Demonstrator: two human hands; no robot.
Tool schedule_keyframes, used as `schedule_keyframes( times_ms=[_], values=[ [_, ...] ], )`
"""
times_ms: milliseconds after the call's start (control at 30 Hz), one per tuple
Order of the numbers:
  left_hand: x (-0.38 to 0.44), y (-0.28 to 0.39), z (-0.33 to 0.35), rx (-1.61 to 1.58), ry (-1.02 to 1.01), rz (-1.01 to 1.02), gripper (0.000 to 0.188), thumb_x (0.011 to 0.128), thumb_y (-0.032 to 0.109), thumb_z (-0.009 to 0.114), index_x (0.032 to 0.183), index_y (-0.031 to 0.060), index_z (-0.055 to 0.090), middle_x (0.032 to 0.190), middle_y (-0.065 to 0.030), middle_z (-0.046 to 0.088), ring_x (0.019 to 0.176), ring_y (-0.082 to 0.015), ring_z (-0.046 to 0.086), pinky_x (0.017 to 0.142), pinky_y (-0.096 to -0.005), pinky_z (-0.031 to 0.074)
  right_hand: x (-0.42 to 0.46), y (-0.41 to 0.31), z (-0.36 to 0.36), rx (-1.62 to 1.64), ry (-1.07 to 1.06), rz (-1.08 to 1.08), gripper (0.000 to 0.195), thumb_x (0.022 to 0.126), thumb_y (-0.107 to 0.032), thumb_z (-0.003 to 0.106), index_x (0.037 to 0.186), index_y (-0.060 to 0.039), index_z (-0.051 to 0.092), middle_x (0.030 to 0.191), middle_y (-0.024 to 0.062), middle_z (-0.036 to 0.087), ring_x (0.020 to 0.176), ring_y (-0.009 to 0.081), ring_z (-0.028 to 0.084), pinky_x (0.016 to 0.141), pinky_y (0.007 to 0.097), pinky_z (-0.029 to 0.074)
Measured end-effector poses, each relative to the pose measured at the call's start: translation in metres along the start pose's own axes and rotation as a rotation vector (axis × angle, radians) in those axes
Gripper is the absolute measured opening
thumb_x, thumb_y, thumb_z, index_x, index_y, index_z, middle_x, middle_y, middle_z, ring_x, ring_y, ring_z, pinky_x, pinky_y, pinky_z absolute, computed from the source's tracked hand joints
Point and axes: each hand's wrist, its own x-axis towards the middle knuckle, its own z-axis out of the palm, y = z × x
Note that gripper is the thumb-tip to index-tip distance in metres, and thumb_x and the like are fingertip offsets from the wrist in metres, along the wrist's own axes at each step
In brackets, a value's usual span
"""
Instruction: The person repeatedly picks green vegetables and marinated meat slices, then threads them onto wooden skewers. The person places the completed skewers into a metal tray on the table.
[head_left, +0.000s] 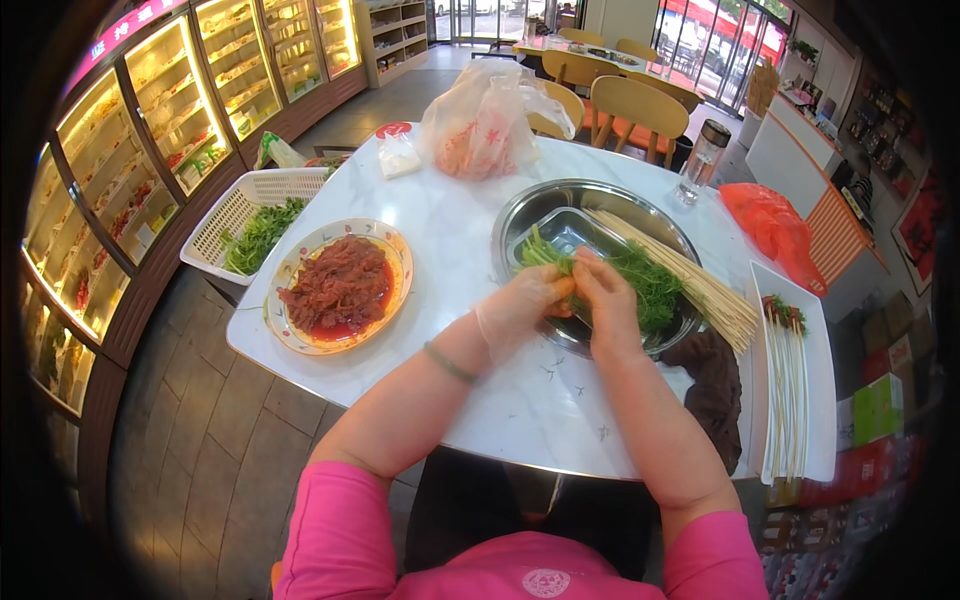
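My left hand (534, 294), in a clear plastic glove, grips a bunch of green herb stems (541, 251) over a round steel basin (517, 201). Close against it, my right hand (606, 289) has its fingers curled at the same bunch; its fingertips are partly hidden. Inside the basin are a steel tray (574, 217), feathery green herbs (652, 289) and a bundle of bamboo skewers (705, 296) that juts over the rim. Left of the hands, a patterned plate (403, 292) bears raw sliced meat (337, 285) in red liquid. At the right, a white tray (821, 390) holds skewers with meat and herbs at their tips.
A white plastic basket (217, 214) of greens stands left of the table. Plastic bags (480, 124) and a glass bottle (705, 161) are at the far side. A red bag (776, 232) lies at the right edge, and a dark cloth (709, 394) beside the basin.
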Motion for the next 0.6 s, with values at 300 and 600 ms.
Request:
schedule_keyframes(
  times_ms=[300, 600],
  values=[
    [0.002, 0.003, -0.002, 0.379, 0.061, 0.102, 0.016, 0.100, 0.011, 0.054, 0.108, 0.0026, 0.065, 0.094, 0.0004, 0.061, 0.088, -0.0090, 0.056, 0.079, -0.0260, 0.048, 0.000, -0.036, -0.007, -0.546, -0.108, -0.195, 0.027, 0.093, -0.021, 0.071, 0.115, -0.0041, 0.071, 0.105, 0.0024, 0.068, 0.078, 0.0117, 0.058, 0.071, 0.0272, 0.048],
    [-0.006, 0.011, 0.011, 0.345, 0.042, 0.044, 0.017, 0.100, 0.012, 0.053, 0.099, -0.0002, 0.065, 0.087, -0.0031, 0.064, 0.076, -0.0115, 0.060, 0.071, -0.0254, 0.051, -0.006, -0.038, -0.003, -0.615, -0.145, -0.317, 0.006, 0.088, -0.004, 0.071, 0.091, 0.0009, 0.073, 0.084, 0.0044, 0.067, 0.063, 0.0085, 0.060, 0.059, 0.0232, 0.049]
  ],
)
